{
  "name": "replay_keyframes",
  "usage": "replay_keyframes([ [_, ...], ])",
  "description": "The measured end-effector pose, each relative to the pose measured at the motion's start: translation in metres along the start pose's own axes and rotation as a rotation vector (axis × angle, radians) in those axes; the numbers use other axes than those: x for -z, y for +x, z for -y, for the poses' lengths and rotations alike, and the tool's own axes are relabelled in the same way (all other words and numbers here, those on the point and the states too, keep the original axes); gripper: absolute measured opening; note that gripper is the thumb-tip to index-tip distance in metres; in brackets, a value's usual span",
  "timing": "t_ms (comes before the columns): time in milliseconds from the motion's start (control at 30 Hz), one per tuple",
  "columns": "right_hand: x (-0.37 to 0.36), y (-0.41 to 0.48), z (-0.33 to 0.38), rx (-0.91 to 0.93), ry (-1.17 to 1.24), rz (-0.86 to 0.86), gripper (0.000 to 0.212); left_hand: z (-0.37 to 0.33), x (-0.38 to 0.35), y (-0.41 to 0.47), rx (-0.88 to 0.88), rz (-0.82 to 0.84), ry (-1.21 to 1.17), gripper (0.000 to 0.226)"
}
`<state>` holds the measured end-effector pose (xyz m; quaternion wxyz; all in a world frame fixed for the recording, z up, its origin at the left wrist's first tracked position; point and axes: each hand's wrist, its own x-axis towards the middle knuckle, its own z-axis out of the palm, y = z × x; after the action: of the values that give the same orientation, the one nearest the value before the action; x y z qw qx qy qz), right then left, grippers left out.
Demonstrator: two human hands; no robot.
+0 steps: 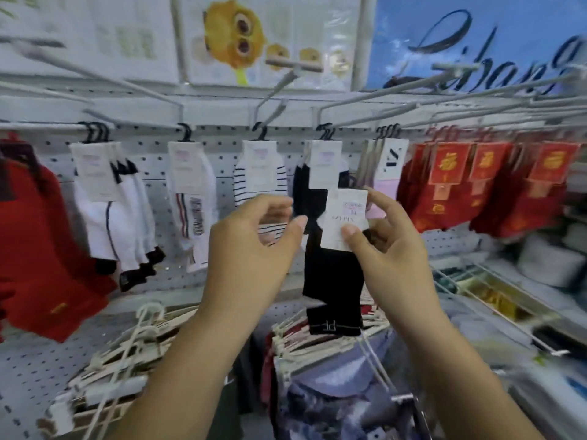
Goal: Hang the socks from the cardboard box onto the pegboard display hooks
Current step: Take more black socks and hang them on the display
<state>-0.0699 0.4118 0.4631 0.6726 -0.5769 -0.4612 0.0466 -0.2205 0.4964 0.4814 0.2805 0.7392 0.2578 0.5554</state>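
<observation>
Right hand [378, 246] pinches the white card label [344, 217] of a black sock pair [333, 281], lifting it toward the hung black pairs' hook [325, 130]; left hand [251, 246], fingers loosely curled and empty, ready to steady it.

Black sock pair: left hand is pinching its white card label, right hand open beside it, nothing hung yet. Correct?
Hands are swapped. The head view shows the right hand pinching the white card label of the black sock pair; the left hand is open beside it.
</observation>
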Motion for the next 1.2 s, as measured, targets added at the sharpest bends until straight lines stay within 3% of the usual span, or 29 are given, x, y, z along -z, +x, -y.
replay_keyframes([
  [200, 0.029, 0.051, -0.015, 0.07, -0.032, 0.001, 0.048, -0.033, -0.045, 0.033, -0.176, -0.218, 0.087, 0.022],
  [400, 0.035, 0.101, -0.019, 0.169, 0.042, 0.102, 0.052, -0.058, -0.073, 0.058, -0.238, -0.284, 0.109, 0.028],
  [667, 0.024, 0.139, -0.031, 0.268, 0.069, 0.28, 0.054, -0.069, -0.093, 0.069, -0.314, -0.414, 0.195, 0.008],
  [767, 0.018, 0.144, -0.039, 0.259, 0.086, 0.316, 0.054, -0.071, -0.095, 0.068, -0.316, -0.429, 0.222, 0.001],
  [1200, 0.032, 0.131, -0.056, 0.196, 0.024, 0.301, 0.051, -0.08, -0.095, 0.062, -0.236, -0.394, 0.205, 0.008],
])
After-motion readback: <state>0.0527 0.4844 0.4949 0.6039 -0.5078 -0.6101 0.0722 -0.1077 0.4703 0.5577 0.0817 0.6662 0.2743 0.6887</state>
